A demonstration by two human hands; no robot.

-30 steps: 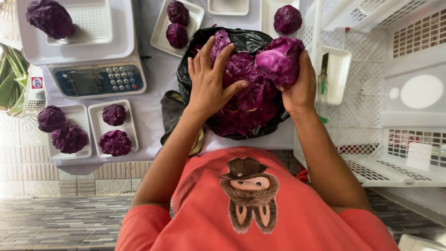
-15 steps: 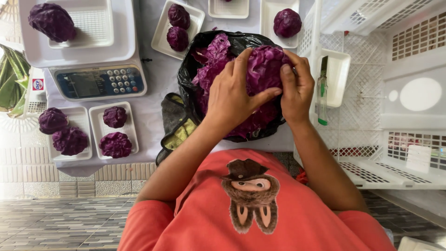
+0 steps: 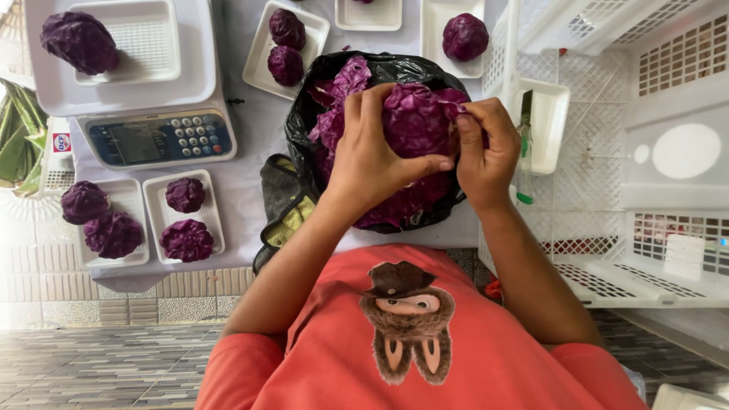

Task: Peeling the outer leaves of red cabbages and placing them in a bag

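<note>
Both hands have closed in on one red cabbage head since a sec ago: back then they were lifting it apart, w/ the right one far out on the side; now they're wrapping it tight over the bag.

White crates (image 3: 607,152) are stacking up on the person's right, taking most of that side. White scale (image 3: 129,83) is sitting on the left w/ a tray on top, one purple cabbage (image 3: 79,42) resting on it; keypad & display facing the person. Black bag (image 3: 380,76) is lying open in the middle of the table, full of purple leaves (image 3: 342,83).

Red cabbage head (image 3: 418,121) is sitting right above that bag, between the two hands. Left hand (image 3: 372,156) is cupping it from the near-left side, fingers spread wide across the top, thumb pressing along the lower edge. Right hand (image 3: 486,148) is gripping its right side, fingers curled narrow, pinching at an outer leaf near the top.

Small white trays are lying round about: two near the left edge (image 3: 186,216) holding trimmed cabbages, one behind the bag (image 3: 285,45) w/ two pieces, one further right (image 3: 465,36) w/ a single round one. Green leaves (image 3: 15,144) are poking in at far left.
</note>
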